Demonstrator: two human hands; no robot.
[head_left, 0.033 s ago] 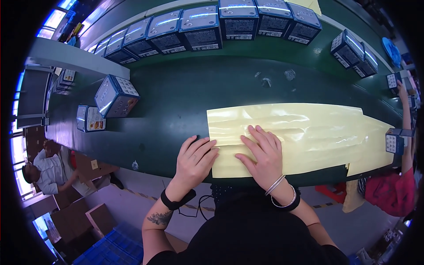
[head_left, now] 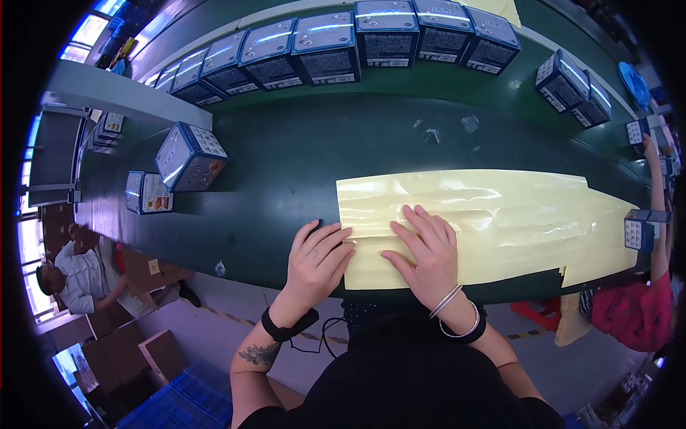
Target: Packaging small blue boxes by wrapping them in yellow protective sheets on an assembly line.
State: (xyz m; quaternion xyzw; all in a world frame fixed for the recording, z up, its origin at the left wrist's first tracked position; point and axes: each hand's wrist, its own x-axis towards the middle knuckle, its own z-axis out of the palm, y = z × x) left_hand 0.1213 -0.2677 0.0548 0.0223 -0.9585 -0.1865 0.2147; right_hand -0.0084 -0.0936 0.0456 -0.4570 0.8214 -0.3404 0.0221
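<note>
A long sheet of glossy pale-yellow paper [head_left: 514, 229] lies creased on the dark green table in front of me. My left hand [head_left: 314, 257] rests at its left edge, fingers stretched out and their tips touching the paper. Further in, my right hand [head_left: 429, 250] lies on the sheet with its fingers spread, palm down. Neither hand holds anything. At the far right end of the sheet stands a small blue-and-white box [head_left: 638, 232].
A row of blue-and-silver boxes [head_left: 325, 46] stands along the back. Two more boxes [head_left: 189, 157] are at the left, near a grey beam [head_left: 128, 96]. Scraps of clear film [head_left: 432, 136] lie on the table [head_left: 286, 150]. A co-worker's arm [head_left: 656, 179] reaches in at the right; another person sits at the left.
</note>
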